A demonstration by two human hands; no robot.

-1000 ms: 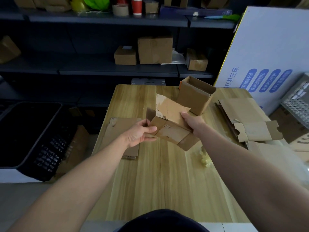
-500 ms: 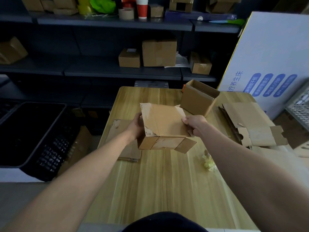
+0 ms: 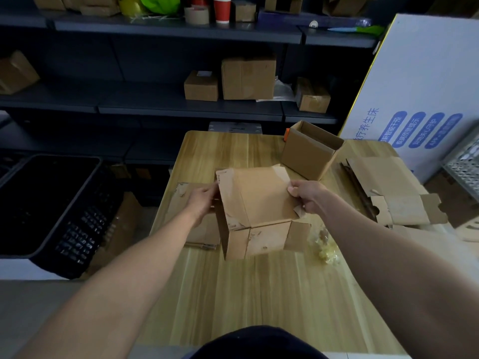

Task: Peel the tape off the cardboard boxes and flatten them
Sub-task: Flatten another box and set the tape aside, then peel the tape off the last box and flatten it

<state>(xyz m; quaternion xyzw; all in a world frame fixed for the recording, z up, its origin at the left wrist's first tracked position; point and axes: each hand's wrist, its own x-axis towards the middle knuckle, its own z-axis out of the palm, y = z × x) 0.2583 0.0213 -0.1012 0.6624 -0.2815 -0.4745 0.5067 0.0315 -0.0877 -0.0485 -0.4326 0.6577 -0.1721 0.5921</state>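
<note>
Box [image 3: 256,211], flaps loose, was over the middle of the table [image 3: 259,294], between 2 hands. Right hand [image 3: 307,196] pinched its right edge, thumb on top. Left hand [image 3: 203,203] gripped its left edge, fingertips hidden behind cardboard. 1 open box [image 3: 311,154] stood far right.

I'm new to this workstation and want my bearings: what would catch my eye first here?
The cardboard box held at the middle of the wooden table draws the eye first, the left hand holding its left side and the right hand pinching its right edge. Behind it, toward the table's far right, an open-topped box stands, and a large white board with blue print leans at the right edge of the view.
</note>
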